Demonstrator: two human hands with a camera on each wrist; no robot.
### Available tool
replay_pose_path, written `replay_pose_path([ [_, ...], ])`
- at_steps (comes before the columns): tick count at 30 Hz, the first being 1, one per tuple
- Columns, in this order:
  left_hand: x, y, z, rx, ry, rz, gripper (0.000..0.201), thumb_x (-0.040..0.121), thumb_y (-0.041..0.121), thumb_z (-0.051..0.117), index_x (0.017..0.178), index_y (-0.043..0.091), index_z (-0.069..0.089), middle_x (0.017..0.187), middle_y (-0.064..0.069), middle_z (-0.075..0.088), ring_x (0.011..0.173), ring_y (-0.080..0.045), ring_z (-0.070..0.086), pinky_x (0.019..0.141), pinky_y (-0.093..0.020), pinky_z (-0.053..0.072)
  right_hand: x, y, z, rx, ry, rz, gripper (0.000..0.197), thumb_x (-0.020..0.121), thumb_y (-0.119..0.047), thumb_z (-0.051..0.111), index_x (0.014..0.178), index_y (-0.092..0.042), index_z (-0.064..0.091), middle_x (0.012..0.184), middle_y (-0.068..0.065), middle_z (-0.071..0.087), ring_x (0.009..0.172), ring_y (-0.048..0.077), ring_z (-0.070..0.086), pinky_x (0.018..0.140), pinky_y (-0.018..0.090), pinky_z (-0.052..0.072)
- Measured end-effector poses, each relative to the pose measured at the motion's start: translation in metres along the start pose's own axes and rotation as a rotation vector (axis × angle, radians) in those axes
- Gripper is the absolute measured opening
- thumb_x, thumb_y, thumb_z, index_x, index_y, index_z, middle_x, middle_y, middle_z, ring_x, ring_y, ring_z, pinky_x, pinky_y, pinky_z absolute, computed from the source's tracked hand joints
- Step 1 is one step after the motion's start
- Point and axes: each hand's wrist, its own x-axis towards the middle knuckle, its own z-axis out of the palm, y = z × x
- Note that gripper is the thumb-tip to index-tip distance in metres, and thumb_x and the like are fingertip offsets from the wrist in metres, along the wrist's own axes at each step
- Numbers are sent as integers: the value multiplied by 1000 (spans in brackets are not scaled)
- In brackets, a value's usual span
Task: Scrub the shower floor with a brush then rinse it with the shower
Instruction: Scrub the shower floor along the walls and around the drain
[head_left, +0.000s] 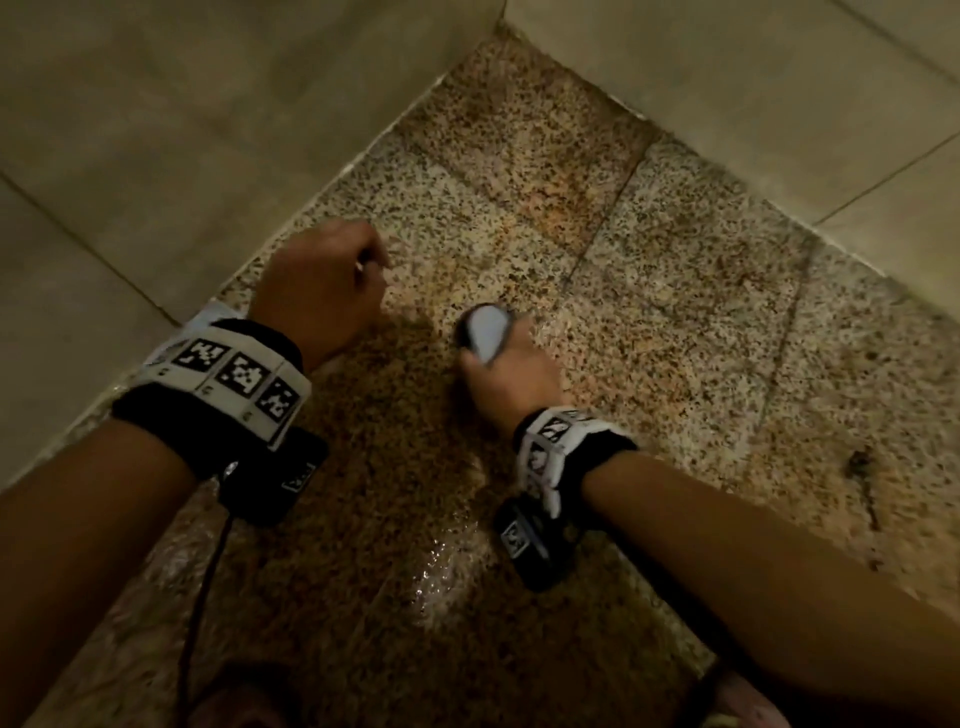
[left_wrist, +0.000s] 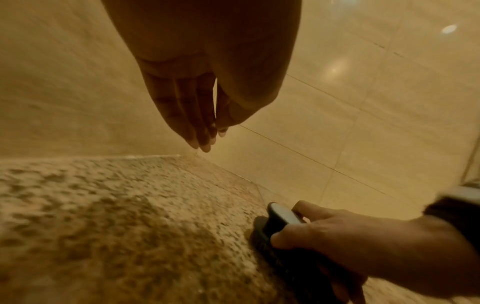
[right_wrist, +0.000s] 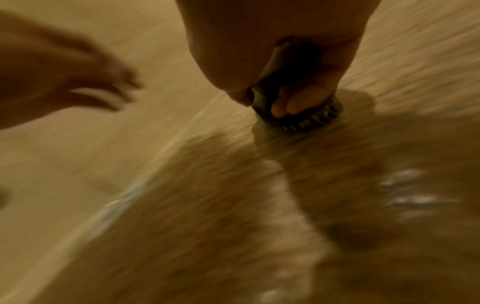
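The speckled stone floor (head_left: 675, 291) fills the middle and right of the head view, narrowing to a corner at the top between beige wall tiles (head_left: 156, 130). Thin joints cross it. It shines wet at the lower centre. A dark brush (head_left: 485, 332) rests bristles-down on it near the frame's centre.

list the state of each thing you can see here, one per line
brush: bristles down on the floor, gripped
right hand: curled round the brush handle
left hand: holds nothing, fingers relaxed, above the floor
shower floor: speckled stone, wet sheen near the person
wall tiles: beige, meeting at the corner
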Motion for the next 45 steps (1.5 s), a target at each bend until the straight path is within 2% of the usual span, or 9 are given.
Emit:
replay_pose_path([
  [5,-4,-4,1,24,89,-6,12,77,2,55,83,4,65,82,-15,65,72,-33,60,68,-36,45,-12,-42,27,173,-260,-149,82,87,-48,62,149,-23,14,121,15,60,95,35,62,70,36,50],
  [11,-1,2,21,14,7,22,12,80,2,55,85,5,66,87,-15,65,78,-33,60,72,-35,44,7,53,-45,99,115,299,83,88,-56,55,147,-13,17,123,20,59,107,38,59,76,32,41],
  [14,2,0,19,-4,13,24,13,80,2,55,85,6,65,87,-14,65,78,-33,60,73,-34,44,-8,58,-43,62,104,352,83,88,-55,56,147,-13,16,127,25,53,110,42,56,81,37,44],
  [20,-6,-22,-5,14,66,-41,15,80,2,52,86,6,65,87,-13,66,77,-31,60,73,-32,43,-30,-15,20,181,-71,100,86,89,-48,59,152,-21,7,129,24,52,114,41,54,84,38,45],
  [29,-33,-45,-59,75,29,-349,15,86,12,50,95,14,62,94,-9,63,88,-27,58,78,-30,42,-4,-98,64,248,-270,-96,90,91,-48,57,152,-13,1,134,23,49,103,41,60,52,30,44],
  [33,-58,-55,-74,104,74,-399,12,85,13,50,91,18,59,92,-8,64,87,-27,58,80,-34,46,8,-112,44,320,-303,-225,75,85,-44,66,141,-13,27,115,10,56,95,34,61,69,41,53],
  [38,-68,-67,-73,128,32,-419,12,87,12,50,93,16,59,89,-2,59,86,-21,55,77,-25,37,16,-91,-11,-311,-442,-690,57,77,-35,74,125,-26,44,110,4,60,100,29,59,74,35,47],
  [42,-68,-62,-66,122,32,-291,13,85,6,51,92,10,62,89,-6,61,80,-21,55,73,-25,39,-6,-69,-1,-778,-717,-963,75,72,-50,77,136,-36,41,119,-5,61,106,22,59,83,34,48],
  [45,-71,-58,-59,106,-1,-266,14,83,7,51,92,11,62,93,-7,64,84,-26,59,76,-35,49,-12,-75,25,-915,-683,-1125,82,79,-46,73,147,-32,30,129,4,58,113,29,56,86,35,45],
])
